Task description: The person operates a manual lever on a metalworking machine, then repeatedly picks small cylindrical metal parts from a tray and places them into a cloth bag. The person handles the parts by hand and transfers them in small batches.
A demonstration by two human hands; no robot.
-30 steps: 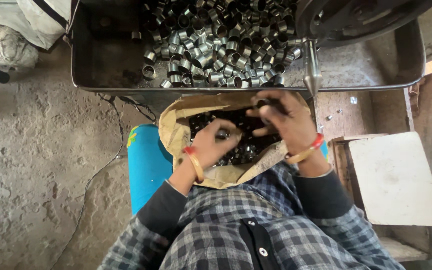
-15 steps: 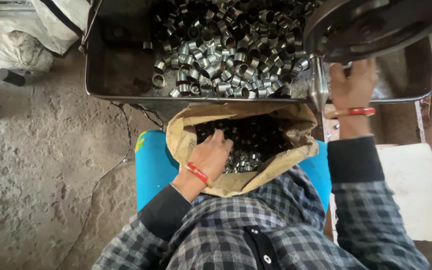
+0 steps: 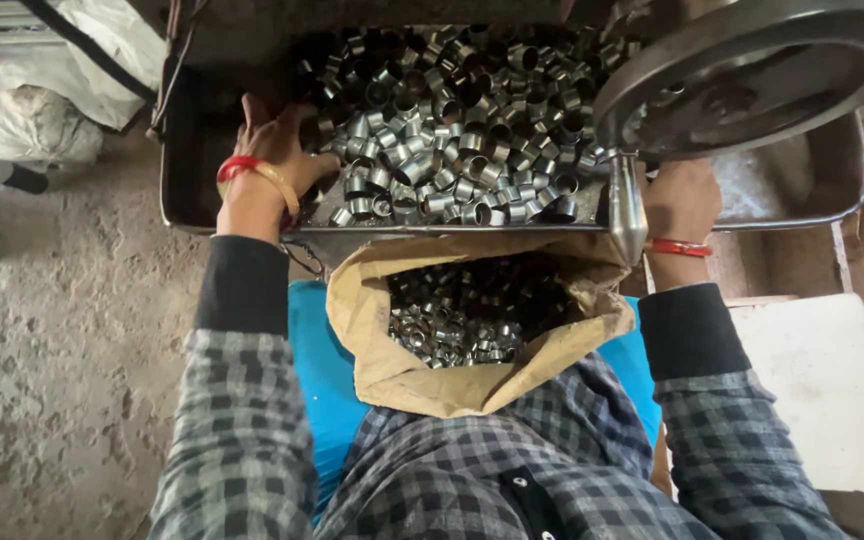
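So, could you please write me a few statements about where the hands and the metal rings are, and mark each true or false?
1. The left hand is in the metal tray, at the edge of the pile of metal rings. True.
2. The right hand is inside the paper sack. False: it is up by the tray, beneath the round metal wheel.
3. The sack holds metal rings. True.
4. The tray is empty. False: rings are heaped in it.

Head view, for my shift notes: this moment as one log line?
left hand: in tray on metal rings | right hand: behind machine wheel | sack: open
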